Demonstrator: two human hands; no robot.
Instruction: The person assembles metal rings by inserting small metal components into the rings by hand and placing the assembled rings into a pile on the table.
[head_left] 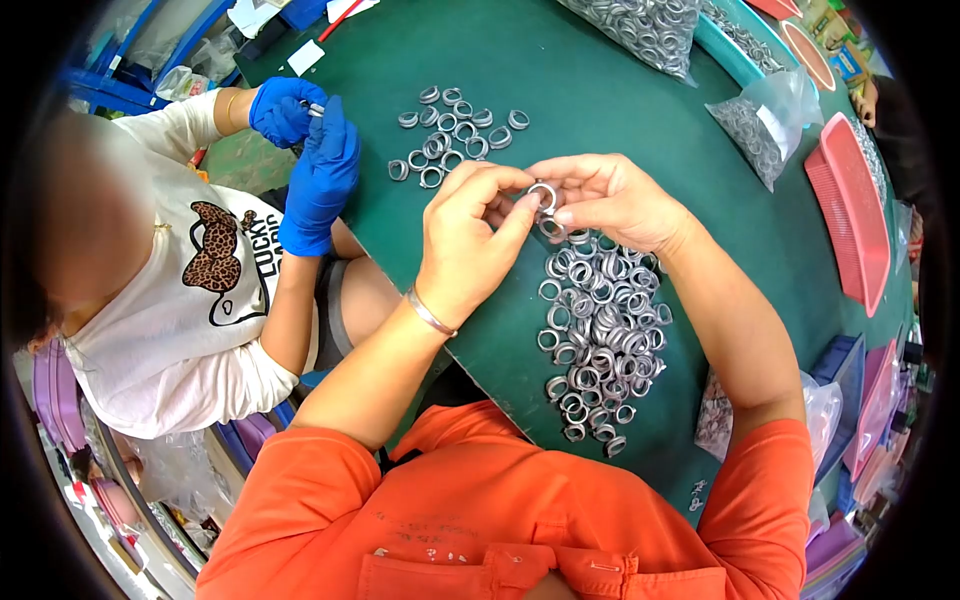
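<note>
My left hand [478, 230] and my right hand [612, 203] meet above the green table. Between their fingertips is a silver metal ring [543, 195], pinched from both sides. A second ring [551, 228] shows just below it, by my right thumb; whether that one is also held I cannot tell. Under and in front of my right hand lies a big heap of similar metal rings [605, 330]. Beyond my left hand, a smaller loose group of rings [455, 130] is spread on the table.
At the left a co-worker in blue gloves [322, 180] holds a small metal piece. Bags of metal parts [755, 130], a teal tray [735, 45] and a pink basket [845, 215] stand along the far right. A red pen [340, 20] lies at the back edge of the green table [600, 110].
</note>
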